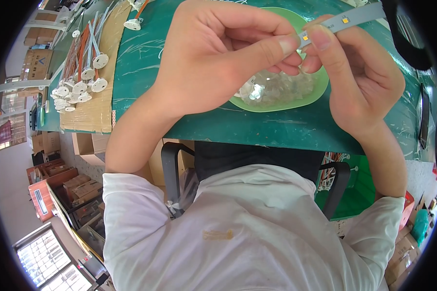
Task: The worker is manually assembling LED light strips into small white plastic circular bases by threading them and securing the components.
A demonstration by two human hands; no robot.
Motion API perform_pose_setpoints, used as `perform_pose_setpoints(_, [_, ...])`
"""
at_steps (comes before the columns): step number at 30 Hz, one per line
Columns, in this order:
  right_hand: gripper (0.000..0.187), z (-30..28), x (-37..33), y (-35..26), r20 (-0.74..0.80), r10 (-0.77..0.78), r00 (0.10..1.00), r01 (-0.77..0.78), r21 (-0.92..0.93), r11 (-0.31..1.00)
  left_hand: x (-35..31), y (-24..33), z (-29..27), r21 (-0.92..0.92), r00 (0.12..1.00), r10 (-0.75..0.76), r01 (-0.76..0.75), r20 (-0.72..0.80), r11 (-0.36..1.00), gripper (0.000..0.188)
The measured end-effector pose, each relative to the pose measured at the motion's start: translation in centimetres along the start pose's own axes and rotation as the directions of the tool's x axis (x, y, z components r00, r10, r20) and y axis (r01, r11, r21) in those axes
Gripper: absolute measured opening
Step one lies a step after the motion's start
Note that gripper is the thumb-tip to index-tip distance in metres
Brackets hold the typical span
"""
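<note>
A white LED strip [357, 18] with small yellow chips is stretched between my hands above a light green bowl. My left hand [228, 53] pinches its end between thumb and fingers; whether a small piece sits under those fingertips I cannot make out. Close beside it, my right hand [357, 68] grips the strip between thumb and forefinger, other fingers curled. From there the strip runs off to the upper right. Below my hands, the green bowl [291, 105] holds many small clear plastic pieces [281, 88].
The green table [238, 127] has cardboard [97, 92] on its left, bearing strips with round white ends [80, 87]. A dark band-like object [408, 43] hangs at the upper right. Below the table edge are chair armrests [172, 165] and a green crate [352, 194] on the right.
</note>
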State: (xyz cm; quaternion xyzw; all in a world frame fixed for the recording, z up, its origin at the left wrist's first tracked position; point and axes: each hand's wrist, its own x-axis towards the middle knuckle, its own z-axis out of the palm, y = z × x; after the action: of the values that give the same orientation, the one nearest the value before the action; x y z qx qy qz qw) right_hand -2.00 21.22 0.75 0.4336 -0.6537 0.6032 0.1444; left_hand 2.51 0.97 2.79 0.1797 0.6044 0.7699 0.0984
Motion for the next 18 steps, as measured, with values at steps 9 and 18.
perform_pose_setpoints(9, [0.04, 1.3, 5.7, -5.6, -0.02, 0.942, 0.336, -0.832, -0.475, 0.287, 2.7, -1.5, -2.9, 0.214, 0.657, 0.516, -0.708, 0.55, 0.673, 0.023])
perform_pose_setpoints(18, [0.014, 0.0, -0.1, -0.5, -0.013, 0.149, 0.989, -0.149, 0.014, 0.989, -0.4, -0.7, 0.1, 0.288, 0.979, 0.168, -0.13, -0.113, 0.949, 0.021])
